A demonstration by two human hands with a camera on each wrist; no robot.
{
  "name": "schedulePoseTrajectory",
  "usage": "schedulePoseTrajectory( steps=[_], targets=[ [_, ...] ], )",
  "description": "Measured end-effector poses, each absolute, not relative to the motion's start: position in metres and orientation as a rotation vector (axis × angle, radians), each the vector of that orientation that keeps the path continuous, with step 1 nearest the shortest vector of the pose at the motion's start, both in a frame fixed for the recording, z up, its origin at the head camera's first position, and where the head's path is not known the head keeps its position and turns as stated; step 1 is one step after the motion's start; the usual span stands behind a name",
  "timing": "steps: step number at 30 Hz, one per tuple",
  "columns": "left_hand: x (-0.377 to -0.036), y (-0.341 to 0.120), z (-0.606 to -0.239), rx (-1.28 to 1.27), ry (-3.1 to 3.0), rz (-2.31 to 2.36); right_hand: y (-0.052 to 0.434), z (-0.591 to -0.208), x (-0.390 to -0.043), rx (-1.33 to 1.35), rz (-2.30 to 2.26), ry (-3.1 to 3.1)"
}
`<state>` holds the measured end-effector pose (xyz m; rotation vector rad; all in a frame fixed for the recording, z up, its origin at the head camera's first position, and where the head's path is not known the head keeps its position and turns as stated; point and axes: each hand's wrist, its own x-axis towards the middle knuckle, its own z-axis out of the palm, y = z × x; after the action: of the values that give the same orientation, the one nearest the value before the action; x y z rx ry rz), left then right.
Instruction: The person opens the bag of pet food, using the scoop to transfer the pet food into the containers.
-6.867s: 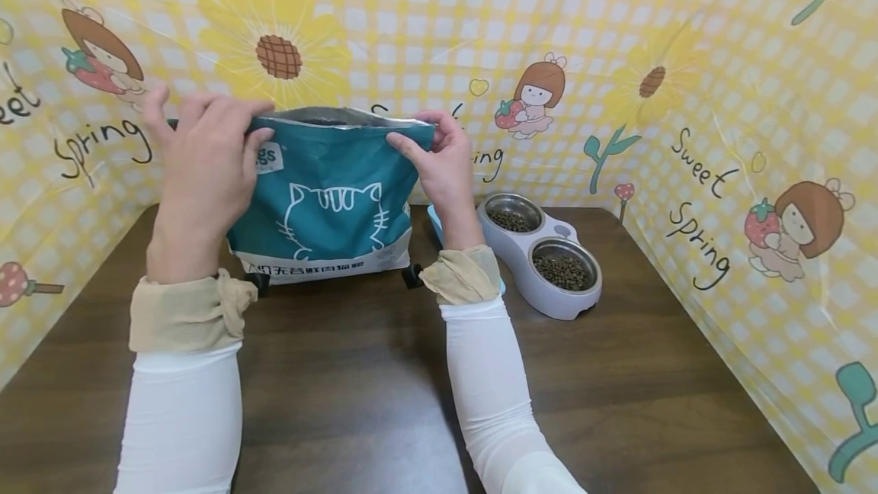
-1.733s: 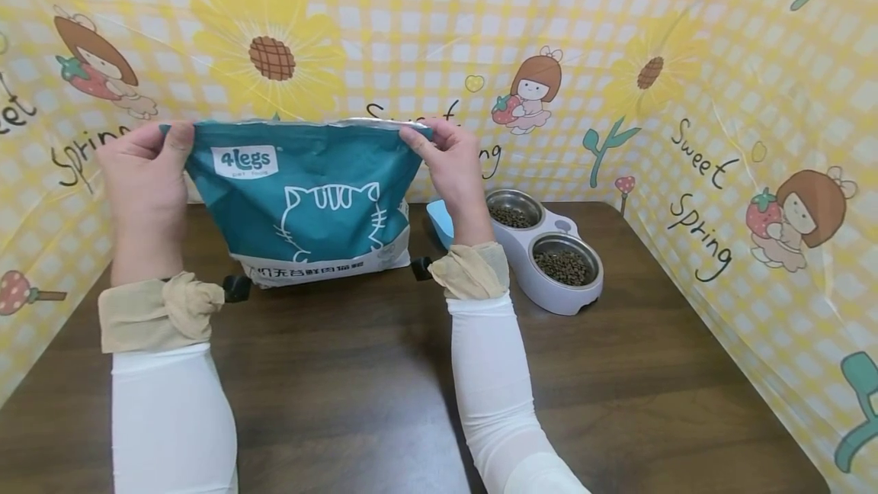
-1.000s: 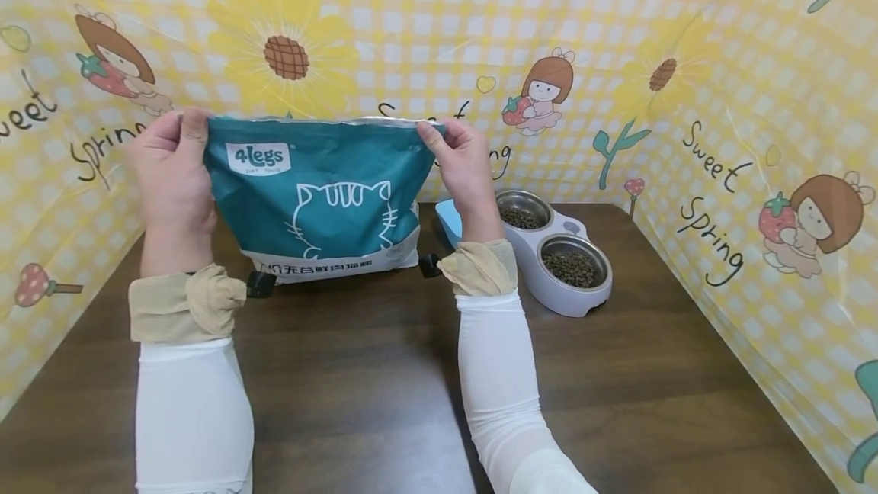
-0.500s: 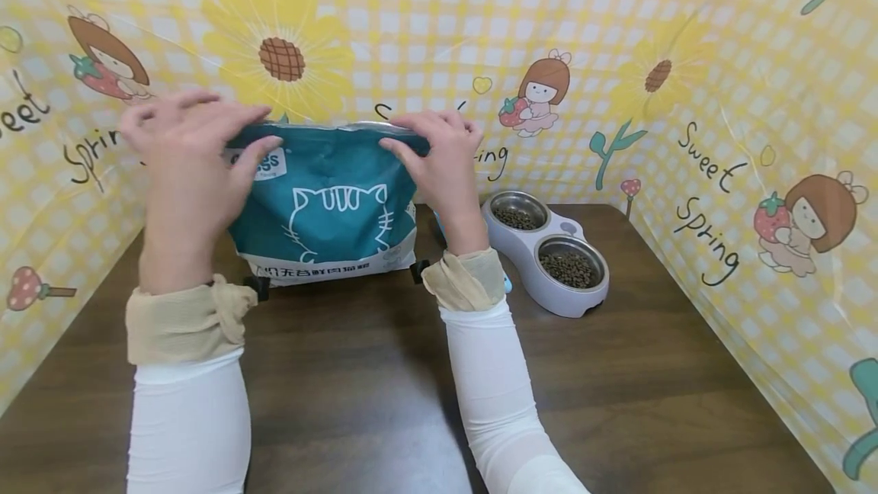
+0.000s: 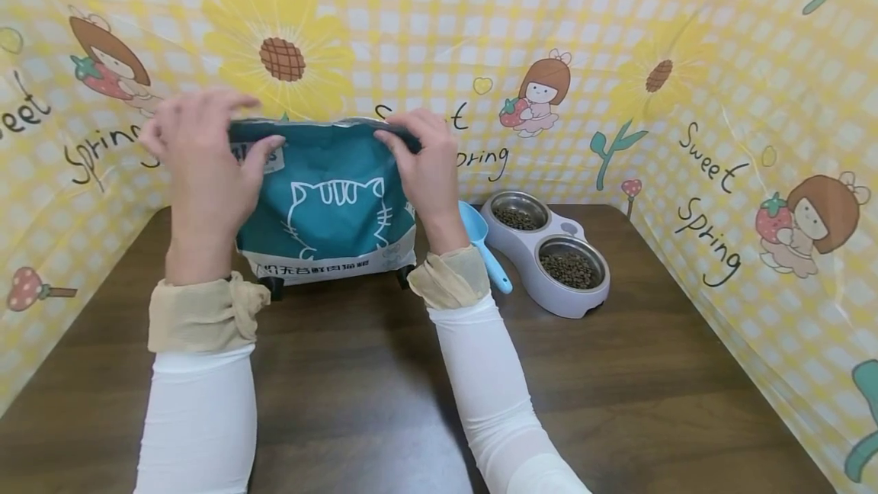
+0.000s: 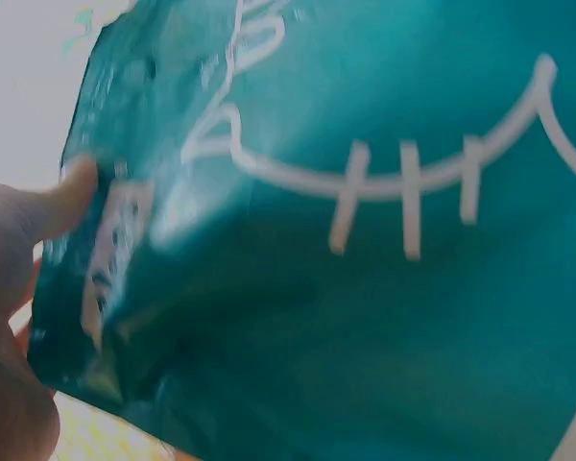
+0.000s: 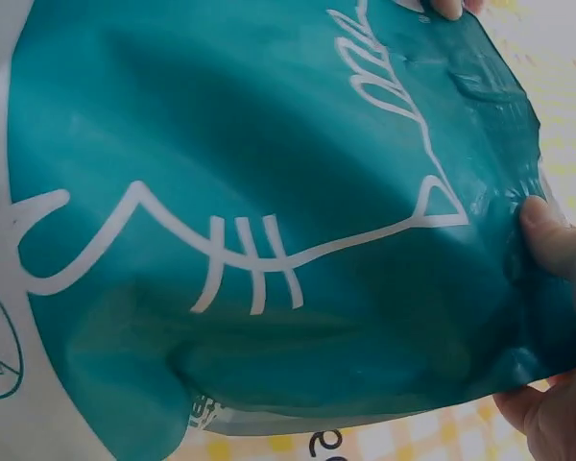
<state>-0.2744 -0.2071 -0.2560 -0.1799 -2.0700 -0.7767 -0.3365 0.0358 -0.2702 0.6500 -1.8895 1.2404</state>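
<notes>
A teal bag of cat food (image 5: 336,223), with a white cat outline and a pale bottom band, stands upright on the table. My left hand (image 5: 206,166) pinches its top left edge, thumb (image 6: 72,197) on the front and fingers behind, partly covering the logo. At the top right corner my right hand (image 5: 430,166) grips the rim, its thumb (image 7: 549,235) pressing the front face. Between the hands the bag's two upper edges lie close together, a thin silvery line showing along the top.
A blue scoop (image 5: 490,258) lies right of the bag, partly behind my right forearm. Beyond it is a pale double pet bowl (image 5: 524,250) with kibble (image 5: 568,271) in both metal dishes. A patterned yellow cloth (image 5: 425,29) walls the wooden table (image 5: 357,402).
The bag's gaping mouth has come together. My hands stretched the top edge wide, then moved inward along it; the left one re-gripped. More of the scoop shows.
</notes>
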Motion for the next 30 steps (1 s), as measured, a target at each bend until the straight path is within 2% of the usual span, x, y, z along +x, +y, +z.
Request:
schedulePoseTrajectory(
  steps=[5,8,11,16,20,23,30],
  targets=[
    [-0.286,-0.229,-0.258,0.02,-2.108,-1.344,0.042,-0.275,-0.345,0.408,1.636,-1.891],
    [-0.295,-0.248,-0.271,-0.054,-2.009,-1.747,0.052,-0.28,-0.35,0.383,1.803,-2.034],
    [-0.3,-0.265,-0.288,-0.195,-1.953,-2.012,0.066,-0.287,-0.356,0.501,1.838,-2.235],
    [-0.3,-0.287,-0.305,-0.387,-2.067,-1.992,0.091,-0.294,-0.361,0.715,1.789,-2.514],
    [-0.295,-0.299,-0.304,-0.376,-2.31,-1.71,0.102,-0.296,-0.362,0.75,1.768,-2.619],
    [-0.292,-0.301,-0.299,-0.329,-2.426,-1.615,0.098,-0.296,-0.363,0.674,1.799,-2.602],
    [-0.305,-0.28,-0.293,-0.023,-2.021,-1.987,0.067,-0.302,-0.372,0.473,2.02,-2.317]
  ],
)
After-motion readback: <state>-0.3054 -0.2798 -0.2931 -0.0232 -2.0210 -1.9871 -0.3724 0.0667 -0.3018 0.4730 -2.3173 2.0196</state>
